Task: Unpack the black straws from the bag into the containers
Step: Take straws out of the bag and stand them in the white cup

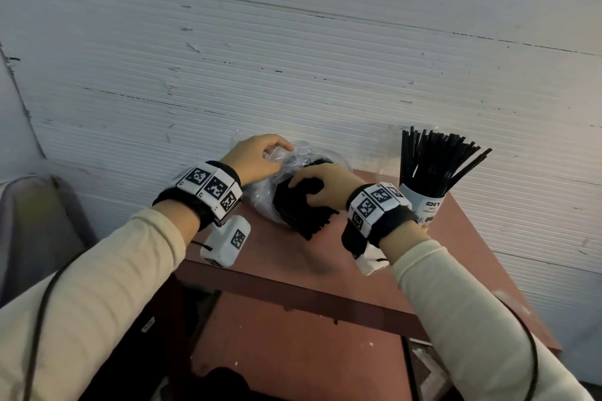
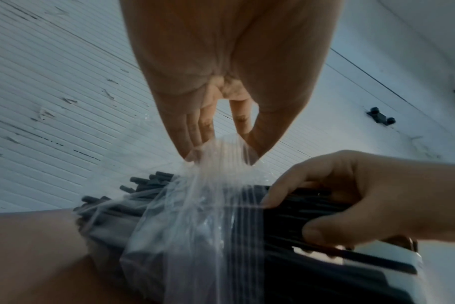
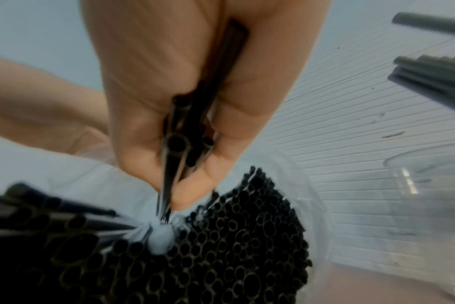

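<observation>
A clear plastic bag (image 1: 264,192) full of black straws (image 1: 303,215) lies on the brown table (image 1: 293,257), against the wall. My left hand (image 1: 260,156) pinches the bag's film (image 2: 216,156) at its far end and lifts it. My right hand (image 1: 319,185) grips a small bunch of black straws (image 3: 182,131) at the bag's open end, thumb and fingers curled round them. The straws' open ends (image 3: 234,246) face the right wrist camera. A white container (image 1: 423,205) at the right holds several black straws (image 1: 436,159) standing upright and fanned out.
A clear plastic cup (image 3: 429,170) stands by the wall between the bag and the white container. The table's front edge (image 1: 293,290) runs below my wrists, with a lower shelf beneath. A grey chair back (image 1: 35,215) is at the far left.
</observation>
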`<act>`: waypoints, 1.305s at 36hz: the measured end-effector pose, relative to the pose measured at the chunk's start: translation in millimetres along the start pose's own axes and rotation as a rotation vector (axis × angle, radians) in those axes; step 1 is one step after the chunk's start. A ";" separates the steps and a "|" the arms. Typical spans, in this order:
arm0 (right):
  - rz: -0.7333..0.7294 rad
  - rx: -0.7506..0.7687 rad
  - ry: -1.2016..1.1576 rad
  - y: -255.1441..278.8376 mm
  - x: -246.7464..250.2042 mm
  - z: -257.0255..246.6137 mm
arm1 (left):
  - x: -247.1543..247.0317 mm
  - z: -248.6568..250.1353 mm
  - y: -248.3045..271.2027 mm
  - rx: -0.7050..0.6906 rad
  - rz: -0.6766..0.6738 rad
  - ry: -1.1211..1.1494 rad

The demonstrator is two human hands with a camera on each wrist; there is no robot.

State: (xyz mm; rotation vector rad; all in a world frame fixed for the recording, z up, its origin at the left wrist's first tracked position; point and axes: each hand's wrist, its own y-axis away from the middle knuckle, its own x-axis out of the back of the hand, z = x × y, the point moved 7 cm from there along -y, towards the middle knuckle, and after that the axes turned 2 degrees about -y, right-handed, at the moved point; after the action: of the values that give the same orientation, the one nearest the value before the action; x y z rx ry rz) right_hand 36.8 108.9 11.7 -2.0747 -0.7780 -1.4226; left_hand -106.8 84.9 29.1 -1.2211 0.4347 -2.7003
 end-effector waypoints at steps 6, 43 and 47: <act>0.001 -0.004 -0.060 21.1 18.0 14.6 | -6.7 6.9 7.5 -0.041 0.069 -0.155; 1.034 0.268 -0.232 165.3 169.0 0.3 | -112.9 183.5 10.1 -0.239 -0.179 0.399; 1.000 0.296 -0.232 164.6 155.0 0.0 | -135.5 174.6 16.1 -0.170 -0.222 0.525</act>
State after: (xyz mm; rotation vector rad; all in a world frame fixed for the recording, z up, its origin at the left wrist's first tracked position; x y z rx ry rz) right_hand 196.8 18.9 143.7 -1.9357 0.0378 -0.4886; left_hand 114.0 68.3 37.3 -0.5982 0.6317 -3.2263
